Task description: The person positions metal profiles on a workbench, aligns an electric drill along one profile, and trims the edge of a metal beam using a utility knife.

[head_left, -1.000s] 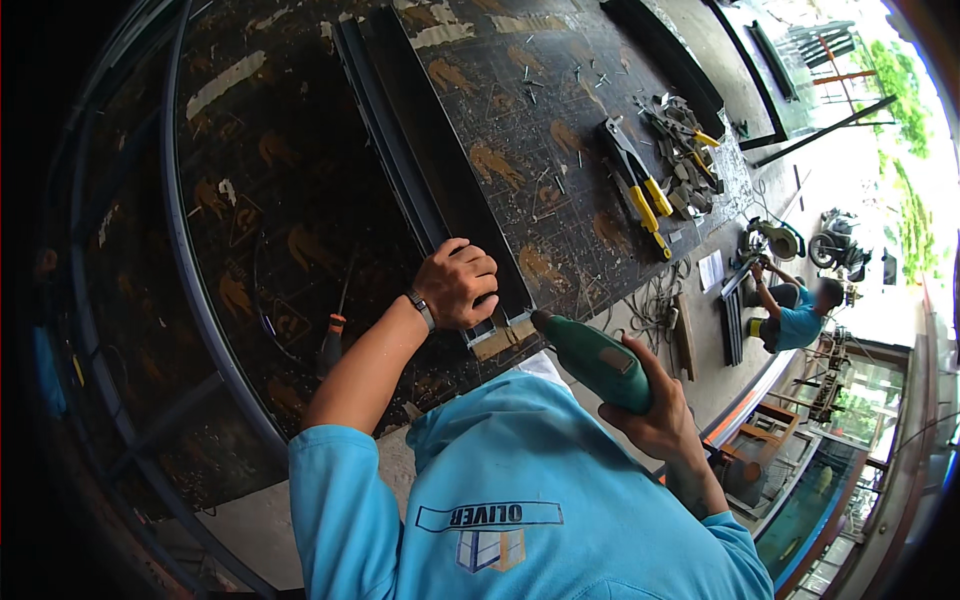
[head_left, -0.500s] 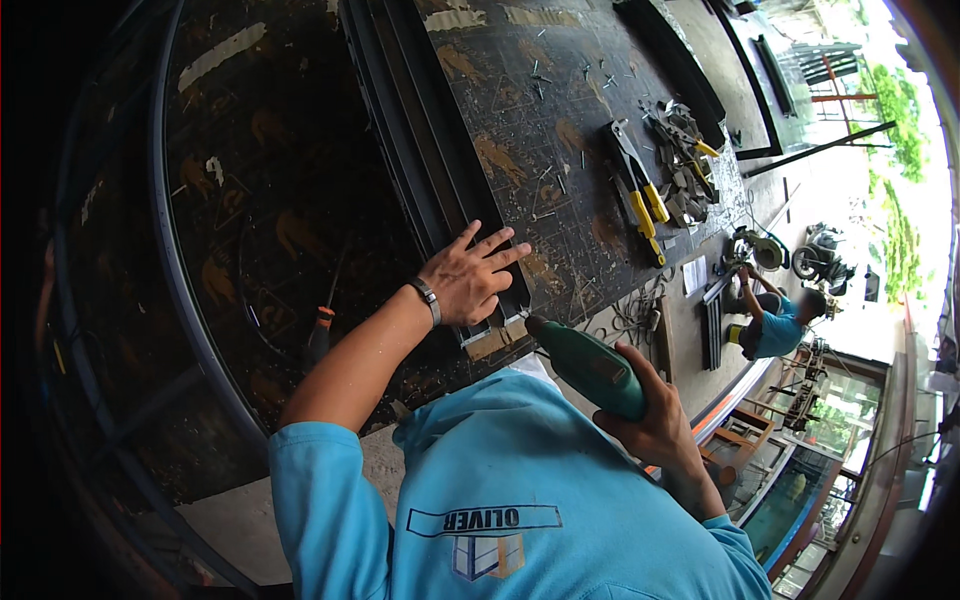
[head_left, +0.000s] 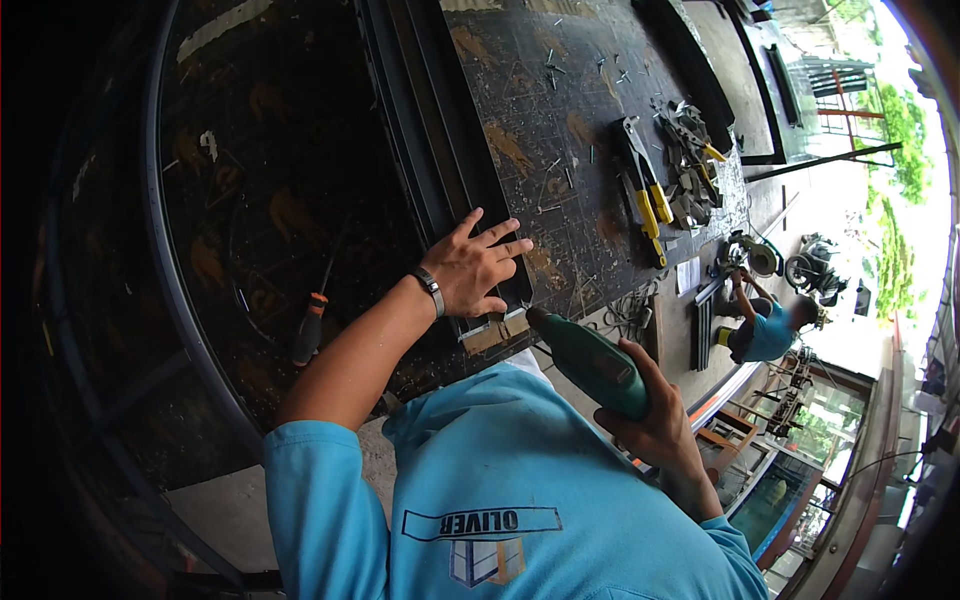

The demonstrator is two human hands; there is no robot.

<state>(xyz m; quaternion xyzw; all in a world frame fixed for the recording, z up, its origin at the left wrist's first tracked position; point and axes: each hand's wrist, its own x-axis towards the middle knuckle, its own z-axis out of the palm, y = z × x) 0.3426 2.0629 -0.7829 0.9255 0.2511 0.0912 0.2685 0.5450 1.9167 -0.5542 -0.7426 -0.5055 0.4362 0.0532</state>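
Observation:
My left hand point(head_left: 468, 272) lies with fingers spread on the near end of a long black metal profile point(head_left: 425, 120), pressing it against the worktable. A green power drill point(head_left: 592, 365) is gripped in my right hand point(head_left: 658, 420). The drill's front end points at the corner of the profile's near end, just right of my left thumb. Whether the bit touches the metal I cannot tell. A screwdriver point(head_left: 310, 328) with a dark and orange handle lies left of my left forearm.
On the dark worktable point(head_left: 560, 225), a yellow-handled hand tool point(head_left: 642, 195) lies to the right, beside a heap of tools and small metal pieces point(head_left: 692, 165). Loose screws or rivets point(head_left: 553, 70) are scattered farther off. A co-worker point(head_left: 768, 328) crouches at right by a cutting machine point(head_left: 755, 255).
The view has shifted slightly, so the table things sit a little farther right. My left thumb has moved out from the palm. The drill stays by the profile's end.

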